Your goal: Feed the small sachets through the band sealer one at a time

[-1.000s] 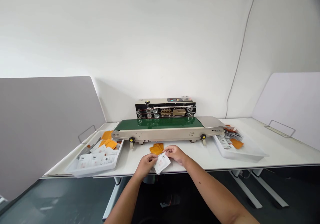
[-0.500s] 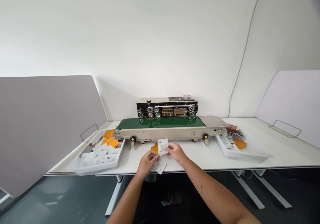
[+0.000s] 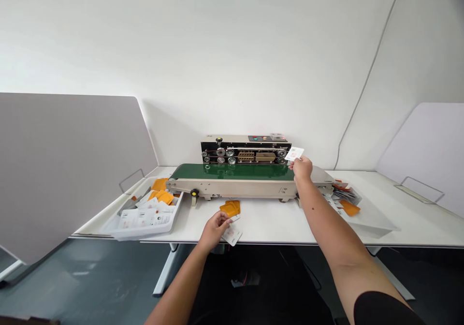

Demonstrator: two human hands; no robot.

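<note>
My right hand [image 3: 302,168] is raised over the right end of the green conveyor belt [image 3: 235,171]. Pinched in its fingers is a small white sachet [image 3: 295,153] with print on it, held in front of the band sealer's [image 3: 246,152] rollers. Low over the front of the table, my left hand [image 3: 214,229] has thumb and fingers closed on a white sachet [image 3: 236,217], of which only an edge shows. Beneath these fingers, another printed white sachet [image 3: 232,236] lies near the table edge. Orange sachets [image 3: 230,208] lie just beyond the left fingertips.
At left stands a white bin [image 3: 145,228] of white and orange sachets. A second bin [image 3: 369,223] at right, under the conveyor's end, holds more sachets. Grey panels [image 3: 72,170] flank the table [image 3: 264,223]. A cable [image 3: 366,83] runs down the wall.
My right hand has carried the white sachet up and right, from beside my left hand to the sealer's right end. The left hand stays low by the sachets; the view has shifted slightly.
</note>
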